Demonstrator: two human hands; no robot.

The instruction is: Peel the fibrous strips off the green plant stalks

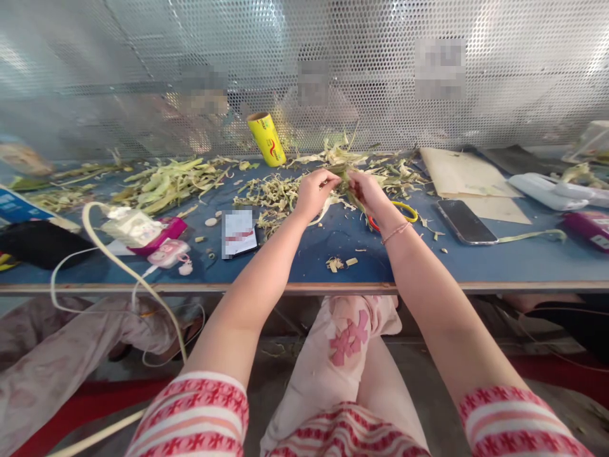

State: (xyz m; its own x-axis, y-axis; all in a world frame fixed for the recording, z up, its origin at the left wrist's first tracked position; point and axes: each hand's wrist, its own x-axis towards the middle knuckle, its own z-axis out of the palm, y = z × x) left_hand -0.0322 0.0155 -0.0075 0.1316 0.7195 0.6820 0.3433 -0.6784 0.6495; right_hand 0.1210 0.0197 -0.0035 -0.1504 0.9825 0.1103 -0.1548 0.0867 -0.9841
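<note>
The green stalk [346, 179] sits between my two hands, held just above the far part of the blue table [304, 254], right in front of the heap of pale peelings [271, 193]. My left hand [314, 192] is closed around one end of it, fingers curled tight with a pale strip hanging down from under the palm. My right hand [368, 190] pinches the other end, thumb and fingertips pressed together on the husk.

To do this well, I think I should keep the left grip steady and let the right do the pulling, drawing the strip along the length of the stalk rather than across it, so it comes off whole instead of snapping. Short pulls close to the pinch look safer than one long tug.

Just beside my right wrist lie the scissors [404, 212] with their yellow and red handles, partly under my arm. A phone [465, 222] lies further right, face up. A yellow tube [267, 139] stands tilted by the mesh wall [143, 63], and a bigger pile of green leaves [171, 181] spreads to the left.
</note>
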